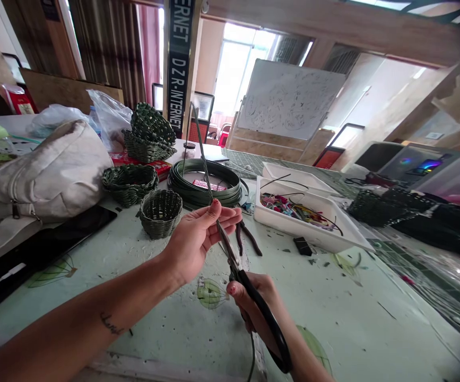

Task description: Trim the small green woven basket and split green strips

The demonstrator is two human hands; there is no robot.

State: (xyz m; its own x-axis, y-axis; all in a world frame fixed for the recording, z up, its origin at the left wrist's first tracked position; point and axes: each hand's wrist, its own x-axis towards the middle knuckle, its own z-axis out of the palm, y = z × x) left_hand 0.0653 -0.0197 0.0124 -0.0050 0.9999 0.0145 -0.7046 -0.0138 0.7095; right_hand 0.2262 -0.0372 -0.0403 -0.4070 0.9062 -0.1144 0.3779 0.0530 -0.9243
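My left hand (200, 241) pinches a long dark green woven strip (204, 154) between thumb and fingers, and the strip rises well above the hand. My right hand (253, 302) grips black-handled scissors (267, 318), whose metal blades (225, 244) lie along the strip just below my left fingers. I cannot tell whether the blades are cutting it. A thin dark strand (251, 361) hangs below my right hand. Beyond my hands lie a coil of flat green strip (185, 185) and a small woven green basket (160, 213). Dark-handled pliers (248, 237) rest on the table near my left hand.
A white tray (305, 217) holds coloured scraps and wires. More green baskets (129, 184) and a stacked pair (148, 132) stand at left, beside a canvas bag (42, 172) and a black tablet (42, 249). Dark baskets (384, 208) sit at right. Green offcuts litter the pale table (333, 313).
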